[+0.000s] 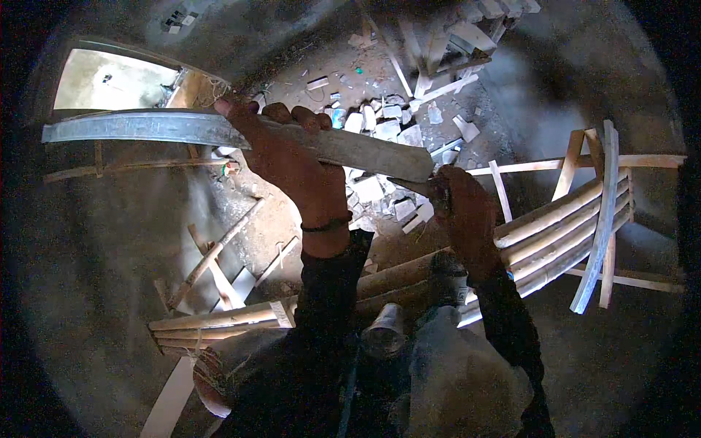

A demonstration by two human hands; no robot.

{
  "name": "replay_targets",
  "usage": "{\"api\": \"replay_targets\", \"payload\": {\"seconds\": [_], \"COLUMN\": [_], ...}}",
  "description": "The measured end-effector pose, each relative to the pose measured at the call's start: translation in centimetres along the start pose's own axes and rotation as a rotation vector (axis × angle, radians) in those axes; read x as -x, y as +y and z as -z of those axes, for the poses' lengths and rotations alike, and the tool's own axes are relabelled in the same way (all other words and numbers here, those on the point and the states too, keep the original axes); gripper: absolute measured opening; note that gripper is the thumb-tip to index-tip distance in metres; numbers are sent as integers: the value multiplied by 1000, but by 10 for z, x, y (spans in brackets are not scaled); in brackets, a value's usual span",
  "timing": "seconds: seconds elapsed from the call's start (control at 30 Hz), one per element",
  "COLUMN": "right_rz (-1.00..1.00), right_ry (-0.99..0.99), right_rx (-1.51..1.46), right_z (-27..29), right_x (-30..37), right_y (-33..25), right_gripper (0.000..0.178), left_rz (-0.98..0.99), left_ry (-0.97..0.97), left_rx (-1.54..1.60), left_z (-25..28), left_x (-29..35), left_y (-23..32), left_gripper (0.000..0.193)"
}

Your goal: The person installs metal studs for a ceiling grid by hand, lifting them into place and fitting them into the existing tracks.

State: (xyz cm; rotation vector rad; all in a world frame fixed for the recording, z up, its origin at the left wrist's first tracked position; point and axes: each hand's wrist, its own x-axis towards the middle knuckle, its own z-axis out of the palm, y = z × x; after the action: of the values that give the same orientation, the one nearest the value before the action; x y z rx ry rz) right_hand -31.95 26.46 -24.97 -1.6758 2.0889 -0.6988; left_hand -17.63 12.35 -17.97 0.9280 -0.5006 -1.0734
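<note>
Left hand [292, 168] clamps fingers round long bar [190, 128]; right hand [467, 215], beside bar's right end, closes fingers on trowel-like tool [411, 185]. Hold bar steady, blade flat.

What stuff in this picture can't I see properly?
All in the head view:
- Tool: the right hand hides its handle, so I can't tell its kind.
- Bar: the left hand covers its middle.
- Rubble: partly hidden behind the bar and left hand.
- Poles: the sleeves block parts.
- Opening: glare washes out what's beyond.
- Green bit: too small to identify.
</note>
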Motion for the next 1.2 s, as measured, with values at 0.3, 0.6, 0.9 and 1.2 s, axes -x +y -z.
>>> {"api": "replay_targets", "payload": {"seconds": [0.3, 0.6, 0.9, 1.2], "right_rz": [36, -65, 103, -109], "right_ry": [55, -130, -664, -540], "right_rx": [18, -92, -602, -503], "right_z": [-1, -17, -20, -31], "right_x": [-4, -5, 24, 44], "right_y": [5, 24, 14, 10], "right_gripper": [22, 21, 28, 21], "left_rz": [-20, -67, 50, 159], "left_ry": [-19, -247, -453, -453], "left_rx": [48, 97, -319, -106], "left_z": [-4, 2, 9, 11], "left_x": [5, -2, -44, -37], "left_y": [-1, -15, -39, -40], "left_gripper": [40, 53, 37, 43]}}
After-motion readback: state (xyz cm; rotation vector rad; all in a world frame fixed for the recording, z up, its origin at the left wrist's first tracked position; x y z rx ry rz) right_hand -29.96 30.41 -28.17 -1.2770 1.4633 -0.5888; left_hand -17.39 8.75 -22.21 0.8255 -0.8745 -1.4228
